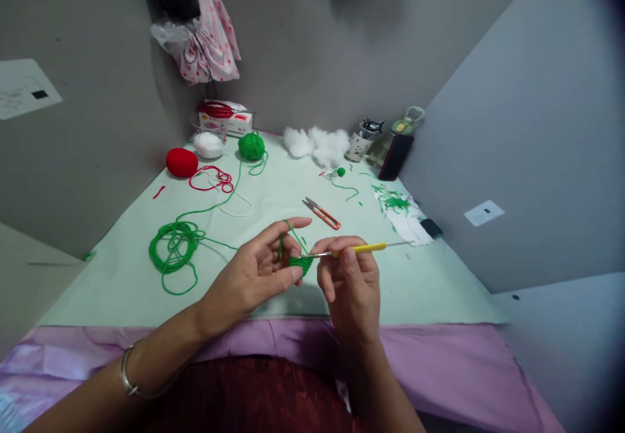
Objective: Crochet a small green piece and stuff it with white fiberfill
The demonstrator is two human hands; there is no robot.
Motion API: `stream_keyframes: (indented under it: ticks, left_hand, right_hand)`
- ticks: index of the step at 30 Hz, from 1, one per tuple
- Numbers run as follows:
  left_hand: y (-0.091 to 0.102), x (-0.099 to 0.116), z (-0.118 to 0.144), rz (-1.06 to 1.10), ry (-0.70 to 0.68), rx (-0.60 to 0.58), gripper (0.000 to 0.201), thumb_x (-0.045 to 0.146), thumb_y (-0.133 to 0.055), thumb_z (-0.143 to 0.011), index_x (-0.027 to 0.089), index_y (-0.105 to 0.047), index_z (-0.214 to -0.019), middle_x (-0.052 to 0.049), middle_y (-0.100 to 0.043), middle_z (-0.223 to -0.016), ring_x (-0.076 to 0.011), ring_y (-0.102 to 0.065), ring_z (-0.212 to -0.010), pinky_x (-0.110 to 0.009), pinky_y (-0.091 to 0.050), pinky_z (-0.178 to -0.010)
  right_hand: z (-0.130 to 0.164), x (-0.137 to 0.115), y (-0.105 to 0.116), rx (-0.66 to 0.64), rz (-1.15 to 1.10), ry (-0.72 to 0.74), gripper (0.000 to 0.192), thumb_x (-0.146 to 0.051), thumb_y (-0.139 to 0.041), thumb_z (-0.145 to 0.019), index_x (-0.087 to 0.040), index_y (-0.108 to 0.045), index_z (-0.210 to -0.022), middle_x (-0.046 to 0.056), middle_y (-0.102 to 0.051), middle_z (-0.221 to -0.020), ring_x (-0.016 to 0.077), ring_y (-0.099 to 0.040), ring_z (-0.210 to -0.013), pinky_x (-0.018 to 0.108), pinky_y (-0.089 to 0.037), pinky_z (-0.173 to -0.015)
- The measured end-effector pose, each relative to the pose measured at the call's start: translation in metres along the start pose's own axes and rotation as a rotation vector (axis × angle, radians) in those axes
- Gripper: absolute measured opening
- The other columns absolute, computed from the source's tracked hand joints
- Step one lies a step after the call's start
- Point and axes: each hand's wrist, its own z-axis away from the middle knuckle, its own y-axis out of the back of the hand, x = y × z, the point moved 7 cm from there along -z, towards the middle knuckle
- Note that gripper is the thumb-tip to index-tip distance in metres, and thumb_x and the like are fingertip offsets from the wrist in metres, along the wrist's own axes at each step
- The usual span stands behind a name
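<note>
My left hand (266,265) pinches a small green crochet piece (301,265) between thumb and fingers. Green yarn (289,226) loops over its raised index finger and runs down to the piece. In my right hand (352,277) is a crochet hook (364,249) with a yellow handle, held like a pencil. Its metal tip points left and meets the top edge of the green piece. From the left hand the yarn trails to a loose green coil (174,247) on the table, then back to a green yarn ball (251,146).
Orange-handled thread snips (322,213) lie just beyond my hands. Red (182,162) and white (208,145) yarn balls sit back left. White stuffing (317,145), a pen cup (360,142) and a phone (396,157) stand along the back. Green scraps (394,202) lie on white paper at right.
</note>
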Motion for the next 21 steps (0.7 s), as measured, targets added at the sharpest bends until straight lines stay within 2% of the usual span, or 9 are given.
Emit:
stream_keyframes:
  ticks: [6, 13, 15, 18, 21]
  left_hand:
    - [0.007, 0.006, 0.003, -0.135, -0.007, 0.067, 0.052, 0.025, -0.075, -0.09, 0.03, -0.062, -0.14, 0.0, -0.056, -0.099, -0.0135, -0.056, -0.085, -0.025, -0.051, -0.08]
    - [0.011, 0.008, 0.007, -0.247, -0.024, 0.16, 0.047, 0.025, -0.073, -0.092, 0.031, -0.065, -0.138, 0.001, -0.058, -0.097, -0.0158, -0.059, -0.094, -0.028, -0.049, -0.091]
    - [0.01, 0.007, 0.009, -0.286, -0.071, 0.204, 0.046, 0.023, -0.073, -0.093, 0.032, -0.066, -0.137, 0.002, -0.059, -0.096, -0.0155, -0.059, -0.095, -0.027, -0.047, -0.095]
    - [0.01, 0.006, 0.012, -0.283, -0.132, 0.296, 0.044, 0.021, -0.074, -0.092, 0.033, -0.068, -0.134, 0.003, -0.06, -0.095, -0.0138, -0.058, -0.096, -0.026, -0.045, -0.099]
    - [0.009, -0.001, 0.011, -0.092, -0.067, 0.321, 0.051, 0.02, -0.08, -0.087, 0.031, -0.068, -0.136, 0.003, -0.061, -0.095, -0.0124, -0.058, -0.092, -0.023, -0.048, -0.093]
  right_hand:
    - [0.001, -0.006, -0.002, -0.055, 0.064, 0.043, 0.02, -0.036, -0.058, -0.105, -0.022, -0.069, -0.094, 0.002, -0.079, -0.09, 0.0033, -0.051, -0.039, 0.018, -0.033, -0.037]
    - [0.012, -0.021, -0.002, -0.097, 0.326, 0.22, 0.021, -0.022, -0.052, -0.107, -0.027, -0.073, -0.104, 0.003, -0.078, -0.101, 0.0065, -0.061, -0.049, 0.025, -0.047, -0.048]
    - [0.016, -0.026, -0.004, -0.138, 0.451, 0.314, 0.025, -0.018, -0.052, -0.106, -0.029, -0.073, -0.112, 0.003, -0.078, -0.101, 0.0108, -0.068, -0.06, 0.028, -0.053, -0.055]
    - [0.025, -0.031, -0.015, -0.237, 0.732, 0.528, 0.03, -0.012, -0.056, -0.102, -0.029, -0.073, -0.12, 0.005, -0.079, -0.099, 0.0189, -0.076, -0.088, 0.033, -0.062, -0.072]
    - [0.038, -0.032, -0.028, -0.27, 1.054, 0.796, 0.033, -0.005, -0.066, -0.095, -0.023, -0.074, -0.122, 0.01, -0.078, -0.11, 0.0213, -0.075, -0.101, 0.033, -0.063, -0.082]
